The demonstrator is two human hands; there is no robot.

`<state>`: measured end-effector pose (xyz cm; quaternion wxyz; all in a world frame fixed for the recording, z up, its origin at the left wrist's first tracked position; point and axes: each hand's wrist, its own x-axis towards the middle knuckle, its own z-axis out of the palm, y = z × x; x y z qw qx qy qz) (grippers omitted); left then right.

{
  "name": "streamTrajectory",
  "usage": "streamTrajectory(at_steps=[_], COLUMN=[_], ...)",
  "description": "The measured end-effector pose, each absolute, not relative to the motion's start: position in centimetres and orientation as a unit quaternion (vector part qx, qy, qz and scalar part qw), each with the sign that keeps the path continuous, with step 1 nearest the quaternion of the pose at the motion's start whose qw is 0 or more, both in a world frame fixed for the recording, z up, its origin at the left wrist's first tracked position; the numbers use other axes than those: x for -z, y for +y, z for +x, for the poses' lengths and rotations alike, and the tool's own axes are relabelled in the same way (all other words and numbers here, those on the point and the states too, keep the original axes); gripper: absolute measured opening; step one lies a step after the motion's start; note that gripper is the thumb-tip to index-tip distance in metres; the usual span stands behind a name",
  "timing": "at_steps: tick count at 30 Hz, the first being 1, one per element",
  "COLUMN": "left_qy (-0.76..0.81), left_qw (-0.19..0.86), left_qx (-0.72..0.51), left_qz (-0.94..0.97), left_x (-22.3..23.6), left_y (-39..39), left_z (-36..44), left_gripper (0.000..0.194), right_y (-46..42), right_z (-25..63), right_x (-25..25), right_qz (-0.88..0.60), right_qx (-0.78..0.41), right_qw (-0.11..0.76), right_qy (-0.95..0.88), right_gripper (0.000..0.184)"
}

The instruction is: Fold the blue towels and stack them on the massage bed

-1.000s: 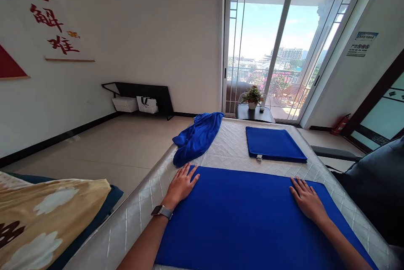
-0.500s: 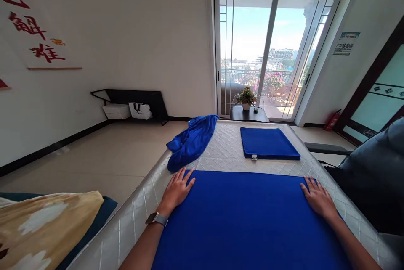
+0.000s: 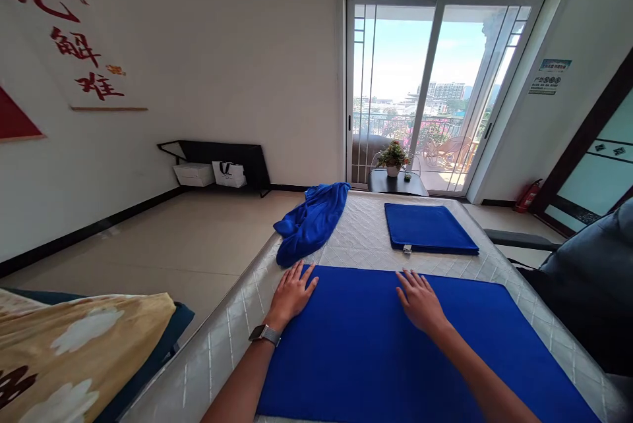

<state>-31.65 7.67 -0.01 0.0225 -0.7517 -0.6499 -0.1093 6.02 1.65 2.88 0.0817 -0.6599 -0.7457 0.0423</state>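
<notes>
A large blue cloth (image 3: 356, 344) lies flat and smooth on the white quilted mattress (image 3: 232, 317). My left hand (image 3: 291, 292) rests at its far left corner, fingers stretched out, with a watch on the wrist. Near the middle of the cloth's far edge lies my right hand (image 3: 420, 301), palm down and fingers spread. Just beyond my left hand is a crumpled blue cloth (image 3: 311, 225). Farther right on the mattress sits a folded blue cloth (image 3: 430, 228) with a small white tag at its near edge.
A tan flowered blanket (image 3: 99, 344) lies at the lower left. Against the wall stands a black rack (image 3: 252, 169) with a white bag and box. Past the mattress, a potted plant (image 3: 393, 156) stands on a chair by the glass doors. A dark padded seat (image 3: 588, 278) is at the right.
My right hand has moved left, from the cloth's far right corner to the middle of its far edge. My left hand stays at the left corner. The view has shifted slightly left.
</notes>
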Motion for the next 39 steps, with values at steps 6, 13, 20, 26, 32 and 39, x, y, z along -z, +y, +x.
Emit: streamTrajectory(at_steps=[6, 13, 20, 26, 32, 39], left_qy=[-0.640, -0.640, -0.641, -0.641, -0.643, -0.641], left_qw=[0.022, 0.020, 0.021, 0.017, 0.025, 0.029], left_qx=[0.125, 0.121, 0.117, 0.123, 0.110, 0.127], left_qz=[-0.758, -0.759, -0.758, -0.757, -0.758, -0.757], left_x=[0.2, 0.1, 0.3, 0.6, 0.3, 0.3], left_y=[7.8, 7.8, 8.1, 8.4, 8.1, 8.0], left_z=[-31.9, -32.0, -32.0, -32.2, -31.9, -32.0], left_gripper=[0.056, 0.059, 0.059, 0.059, 0.057, 0.058], right_y=[1.8, 1.1, 0.1, 0.0, 0.5, 1.9], right_z=[1.3, 16.2, 30.8, 30.7, 28.3, 9.2], right_x=[-2.1, 1.1, 4.5, 4.7, 2.3, -2.5], right_qz=[-0.612, -0.702, -0.813, -0.819, -0.848, -0.705], right_qx=[-0.131, -0.050, 0.008, 0.012, 0.027, 0.026], right_qw=[0.068, 0.049, 0.008, 0.009, -0.019, 0.063], right_qy=[-0.777, -0.709, -0.583, -0.573, -0.529, -0.706], right_gripper=[0.066, 0.067, 0.073, 0.072, 0.065, 0.061])
